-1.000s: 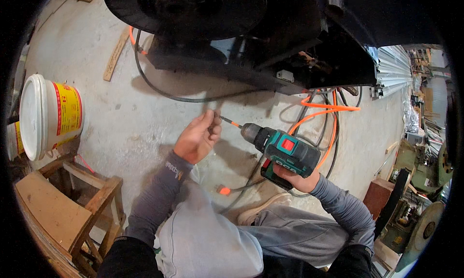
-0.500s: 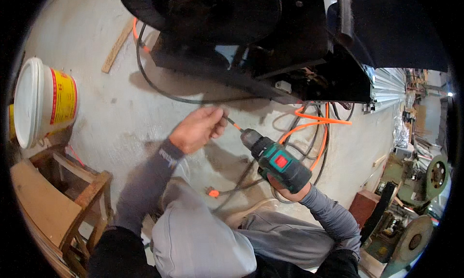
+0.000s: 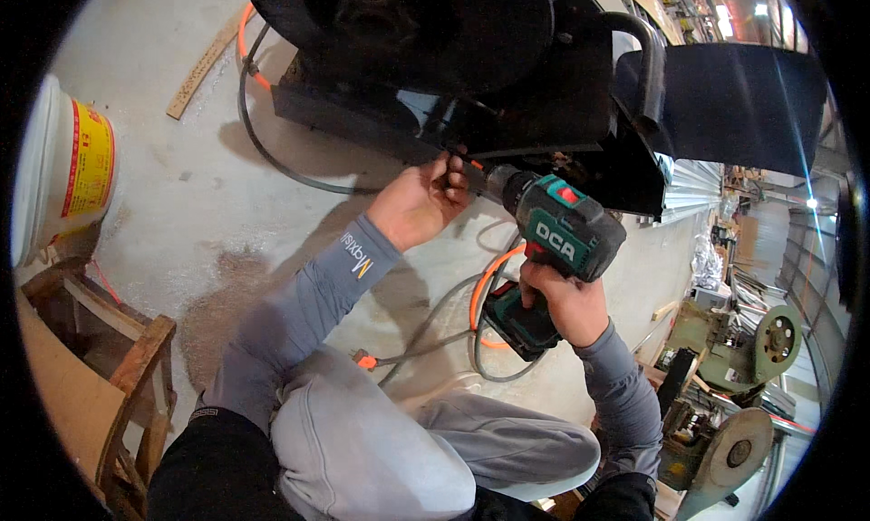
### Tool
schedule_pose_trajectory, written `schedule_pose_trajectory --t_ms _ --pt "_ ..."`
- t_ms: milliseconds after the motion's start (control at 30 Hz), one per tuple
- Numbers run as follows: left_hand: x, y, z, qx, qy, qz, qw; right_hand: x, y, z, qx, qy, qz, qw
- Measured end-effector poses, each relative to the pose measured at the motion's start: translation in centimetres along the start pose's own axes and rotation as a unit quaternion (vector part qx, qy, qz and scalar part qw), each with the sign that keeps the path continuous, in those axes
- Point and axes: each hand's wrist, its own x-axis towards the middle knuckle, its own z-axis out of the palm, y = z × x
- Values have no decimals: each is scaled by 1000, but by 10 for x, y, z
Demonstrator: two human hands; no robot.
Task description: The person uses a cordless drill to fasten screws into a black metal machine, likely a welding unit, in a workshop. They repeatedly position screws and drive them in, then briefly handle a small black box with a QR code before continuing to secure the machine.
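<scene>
My right hand [image 3: 564,302] grips the handle of a green and black cordless drill [image 3: 555,245]. The drill's nose points up and left at the edge of a big black machine [image 3: 471,77]. My left hand [image 3: 419,201] is up at the drill's bit, fingers pinched around the small orange-tipped part where the bit meets the machine's dark frame. What the fingers pinch is mostly hidden. Both grey sleeves reach up from my lap, and my grey trousers [image 3: 381,448] fill the lower middle.
A white bucket with a yellow and red label [image 3: 63,172] stands at the left on the concrete floor. A wooden stool [image 3: 100,376] is at lower left. Grey and orange cables [image 3: 471,331] loop under the drill. Green workshop machines [image 3: 743,376] stand at the right.
Both hands have risen with the drill from over the floor to the machine's edge. My left hand now pinches at the bit's tip against the black frame.
</scene>
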Motion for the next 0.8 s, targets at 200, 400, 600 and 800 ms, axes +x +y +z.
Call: schedule_pose_trajectory --t_ms 200,400,600,800 --pt "5 9 -5 -33 48 -25 998 12 -22 7 -38 -4 48 998" --pt "5 9 4 -72 73 -36 994 18 -39 5 -59 3 94 994" --pt "0 10 6 -108 55 -54 991 23 -63 12 -71 -15 128 989" --pt "2 2 -2 -121 35 -35 991 26 -77 22 -140 -18 123 982"
